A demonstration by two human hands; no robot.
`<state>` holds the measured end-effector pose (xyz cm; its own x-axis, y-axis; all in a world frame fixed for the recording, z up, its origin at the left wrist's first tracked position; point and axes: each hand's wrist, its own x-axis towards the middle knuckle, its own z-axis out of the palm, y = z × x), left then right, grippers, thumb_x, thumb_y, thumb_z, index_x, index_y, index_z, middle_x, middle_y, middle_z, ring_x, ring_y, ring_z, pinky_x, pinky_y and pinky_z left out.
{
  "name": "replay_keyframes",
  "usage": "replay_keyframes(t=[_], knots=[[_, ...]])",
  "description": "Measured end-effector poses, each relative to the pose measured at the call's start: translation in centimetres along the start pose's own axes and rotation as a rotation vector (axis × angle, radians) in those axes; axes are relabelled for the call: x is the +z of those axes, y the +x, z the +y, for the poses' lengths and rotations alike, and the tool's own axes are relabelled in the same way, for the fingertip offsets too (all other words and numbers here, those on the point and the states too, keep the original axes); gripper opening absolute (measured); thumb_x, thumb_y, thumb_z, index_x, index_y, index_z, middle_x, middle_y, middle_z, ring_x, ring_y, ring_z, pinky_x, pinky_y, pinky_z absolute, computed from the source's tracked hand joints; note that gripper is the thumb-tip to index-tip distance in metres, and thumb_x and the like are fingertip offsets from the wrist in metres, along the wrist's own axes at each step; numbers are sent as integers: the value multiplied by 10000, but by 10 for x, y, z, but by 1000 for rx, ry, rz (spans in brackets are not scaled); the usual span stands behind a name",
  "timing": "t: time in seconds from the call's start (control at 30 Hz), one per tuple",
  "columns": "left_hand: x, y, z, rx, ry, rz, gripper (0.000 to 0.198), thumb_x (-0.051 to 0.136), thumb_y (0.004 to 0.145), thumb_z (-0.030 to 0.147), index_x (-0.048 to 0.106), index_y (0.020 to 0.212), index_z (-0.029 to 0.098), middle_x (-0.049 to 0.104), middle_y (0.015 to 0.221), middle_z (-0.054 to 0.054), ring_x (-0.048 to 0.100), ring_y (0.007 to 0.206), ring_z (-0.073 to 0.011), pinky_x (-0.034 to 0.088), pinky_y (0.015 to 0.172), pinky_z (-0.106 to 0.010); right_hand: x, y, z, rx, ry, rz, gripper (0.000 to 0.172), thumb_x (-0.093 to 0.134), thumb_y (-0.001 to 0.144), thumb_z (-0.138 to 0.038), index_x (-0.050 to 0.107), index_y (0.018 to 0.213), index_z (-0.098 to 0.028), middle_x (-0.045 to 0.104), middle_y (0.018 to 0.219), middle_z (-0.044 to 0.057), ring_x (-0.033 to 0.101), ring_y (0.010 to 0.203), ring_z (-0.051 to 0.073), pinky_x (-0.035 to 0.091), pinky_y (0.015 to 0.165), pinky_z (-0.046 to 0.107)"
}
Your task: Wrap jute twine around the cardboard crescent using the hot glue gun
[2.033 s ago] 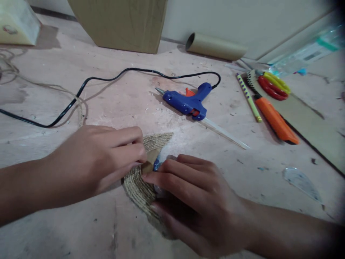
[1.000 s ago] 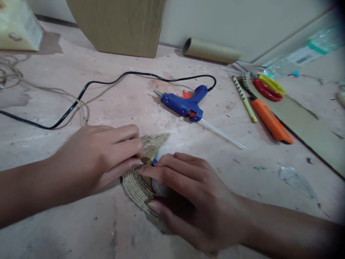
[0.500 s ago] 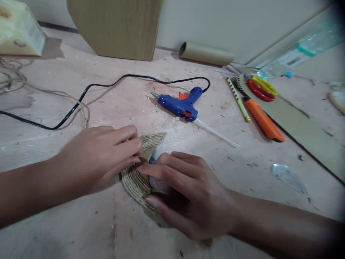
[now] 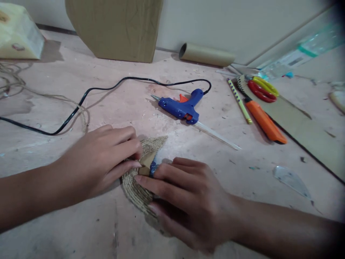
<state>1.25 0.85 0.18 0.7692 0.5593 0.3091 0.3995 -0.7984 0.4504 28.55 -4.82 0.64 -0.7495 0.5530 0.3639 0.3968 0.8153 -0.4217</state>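
A curved cardboard piece [image 4: 146,169], covered along its outer part by rows of twine [image 4: 134,189], lies flat on the table under both hands. My left hand [image 4: 107,154] is closed, its thumb and curled fingers pressed at the inner edge of the rows. Twine from the left runs under that hand. My right hand [image 4: 188,198] is closed around the piece's right side, index fingertip on the innermost row and thumb at the lower edge. Something small and blue [image 4: 153,168] shows beside its fingers, partly hidden. The blue glue gun [image 4: 179,108] lies beyond the hands, a glue stick out its back.
A black cord [image 4: 88,90] crosses the table behind my left hand, near loose twine [image 4: 16,79]. To the right lie an orange cutter [image 4: 266,122], a patterned pencil [image 4: 239,102], red-and-yellow-handled scissors [image 4: 261,91] and a clear bottle [image 4: 302,54]. A cardboard tube [image 4: 207,55] rests by the wall.
My right hand has shifted slightly down, and its index fingertip has moved a little away from my left thumb. More bare cardboard shows between the hands. The view has tilted slightly.
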Motion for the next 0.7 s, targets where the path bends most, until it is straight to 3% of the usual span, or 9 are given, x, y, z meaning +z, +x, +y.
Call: replay_keyframes(t=[0.33,0.7], knots=[[4,-3,-4,11,-19,-3,243,499,1224,211,613,1013,245,688,972,0,664,829,-212,441,739,-352,5,1,0,-26,-46,53,333,537,1171,-226,684,1439,-96,763,979,19,692,774,161,519,653,339],[2,-2,-3,16,11,-18,278,470,1249,221,627,1019,229,686,983,-15,655,831,-215,458,757,-357,2,-3,-1,-82,-8,75,290,579,1069,-138,778,1273,-86,735,860,7,585,658,169,436,568,368]])
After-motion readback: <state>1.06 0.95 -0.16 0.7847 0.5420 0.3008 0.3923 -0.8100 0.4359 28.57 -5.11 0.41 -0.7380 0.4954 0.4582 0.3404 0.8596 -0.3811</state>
